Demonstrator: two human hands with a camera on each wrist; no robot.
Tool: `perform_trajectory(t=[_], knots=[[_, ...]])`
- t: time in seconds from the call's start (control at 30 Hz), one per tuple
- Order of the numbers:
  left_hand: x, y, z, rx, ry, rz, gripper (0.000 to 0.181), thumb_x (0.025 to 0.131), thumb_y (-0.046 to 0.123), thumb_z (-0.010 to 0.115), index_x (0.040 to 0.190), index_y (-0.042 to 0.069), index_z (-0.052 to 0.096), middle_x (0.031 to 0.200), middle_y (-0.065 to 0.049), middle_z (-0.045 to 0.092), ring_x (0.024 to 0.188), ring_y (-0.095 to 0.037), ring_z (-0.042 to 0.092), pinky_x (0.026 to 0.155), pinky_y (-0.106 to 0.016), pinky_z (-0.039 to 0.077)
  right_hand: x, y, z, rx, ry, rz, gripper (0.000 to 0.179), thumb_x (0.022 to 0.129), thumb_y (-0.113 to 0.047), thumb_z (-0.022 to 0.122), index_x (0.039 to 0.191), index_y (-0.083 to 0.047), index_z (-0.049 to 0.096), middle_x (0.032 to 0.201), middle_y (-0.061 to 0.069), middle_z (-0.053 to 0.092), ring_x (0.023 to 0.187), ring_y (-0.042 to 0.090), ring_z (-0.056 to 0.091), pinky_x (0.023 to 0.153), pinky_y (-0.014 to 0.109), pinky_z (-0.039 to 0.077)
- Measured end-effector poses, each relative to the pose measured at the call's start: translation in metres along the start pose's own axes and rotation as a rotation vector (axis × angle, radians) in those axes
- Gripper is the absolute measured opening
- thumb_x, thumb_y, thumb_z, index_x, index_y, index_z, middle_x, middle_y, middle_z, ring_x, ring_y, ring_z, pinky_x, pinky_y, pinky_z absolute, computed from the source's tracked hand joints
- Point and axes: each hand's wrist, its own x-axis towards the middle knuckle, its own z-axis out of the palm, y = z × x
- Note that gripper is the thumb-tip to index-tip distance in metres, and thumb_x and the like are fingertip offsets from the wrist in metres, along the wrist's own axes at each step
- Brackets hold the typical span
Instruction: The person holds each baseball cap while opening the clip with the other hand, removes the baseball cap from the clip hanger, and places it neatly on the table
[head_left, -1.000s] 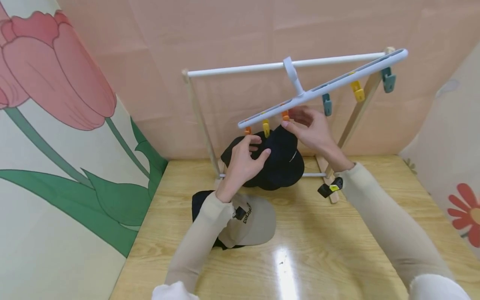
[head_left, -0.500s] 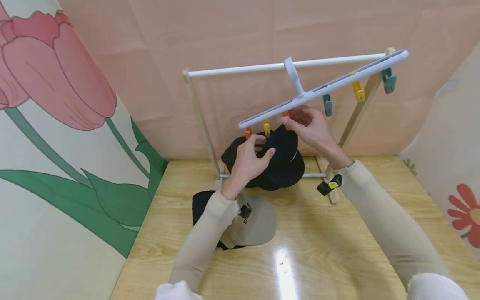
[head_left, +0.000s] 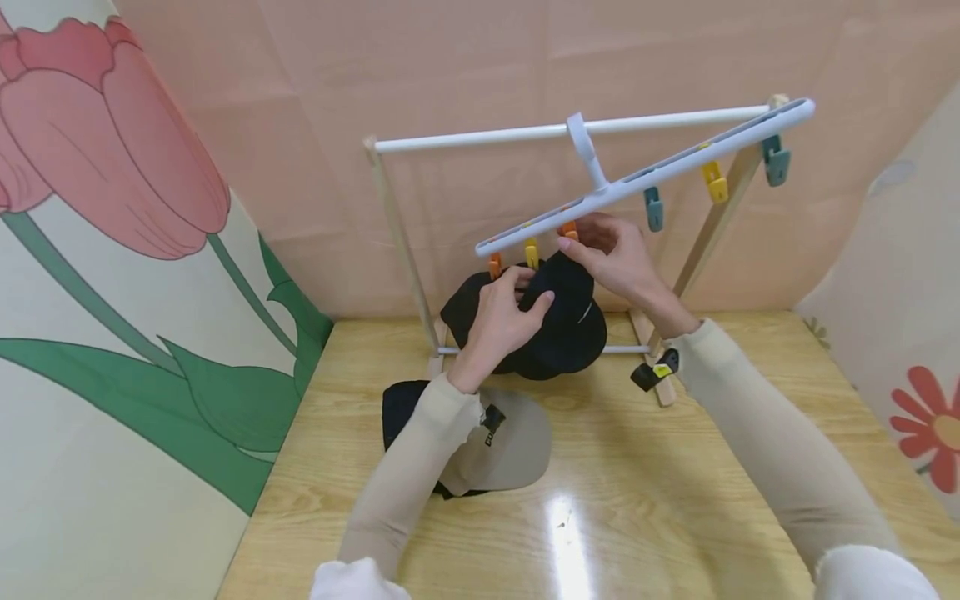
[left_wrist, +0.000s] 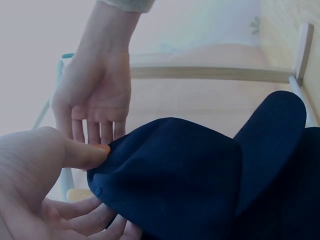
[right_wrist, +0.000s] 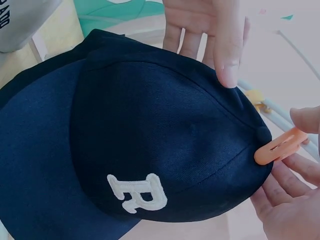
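A navy baseball cap [head_left: 562, 325] with a white letter on its front [right_wrist: 140, 192] hangs under the left half of the pale hanger [head_left: 622, 190]. My left hand [head_left: 502, 321] holds this cap near its crown, thumb on the near side and fingers behind, as the right wrist view shows. With my right hand [head_left: 618, 258] I pinch an orange clip [right_wrist: 280, 145], whose tip lies on the top of the crown. Another dark cap [head_left: 461, 304] hangs to the left, below an orange clip [head_left: 495, 266] and a yellow clip [head_left: 532, 253].
A white rod [head_left: 480, 142] on wooden posts carries the hanger, which slants up to the right. Teal clips [head_left: 654, 210] and a yellow clip [head_left: 715, 182] dangle from its right half. A beige cap [head_left: 517, 450] and a dark cap [head_left: 401, 408] lie on the wooden table [head_left: 675, 500].
My left hand has shifted slightly right and up along the navy cap. My right hand stays at the orange clip, lowered a little.
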Motion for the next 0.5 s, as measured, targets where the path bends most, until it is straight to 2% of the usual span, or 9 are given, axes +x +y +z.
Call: perform_trajectory(t=[0.17,0.33,0.5], knots=[[0.0023,-0.0006,0.0027,0.008,0.006,0.013,0.041,0.101,0.029,0.074,0.133,0.004,0.068,0.123,-0.013,0.077,0.11,-0.026,0.075,0.098,-0.038,0.06,-0.0009,0.0002,0.0,0.026,-0.001,-0.028,0.038,0.101,-0.027,0.076,0.136,-0.011,0.073,0.13,0.016,0.074,0.115,0.011,0.068,0.11,0.035,0.051],[0.0045,-0.0012,0.0067,-0.012,0.008,0.018,0.039,0.101,0.027,0.073,0.132,0.004,0.068,0.121,-0.013,0.077,0.11,-0.025,0.074,0.097,-0.036,0.061,-0.0008,0.0017,-0.0014,0.057,-0.015,-0.053,0.036,0.102,-0.022,0.075,0.136,-0.009,0.072,0.13,0.018,0.074,0.114,0.01,0.07,0.109,0.03,0.052],[0.006,0.0009,0.0099,-0.014,0.016,0.036,0.038,0.101,0.027,0.073,0.131,0.003,0.069,0.12,-0.012,0.078,0.107,-0.024,0.075,0.093,-0.035,0.061,-0.0006,0.0033,-0.0028,0.08,-0.024,-0.072,0.035,0.103,-0.018,0.073,0.136,-0.008,0.072,0.13,0.019,0.074,0.113,0.009,0.072,0.102,0.023,0.054]])
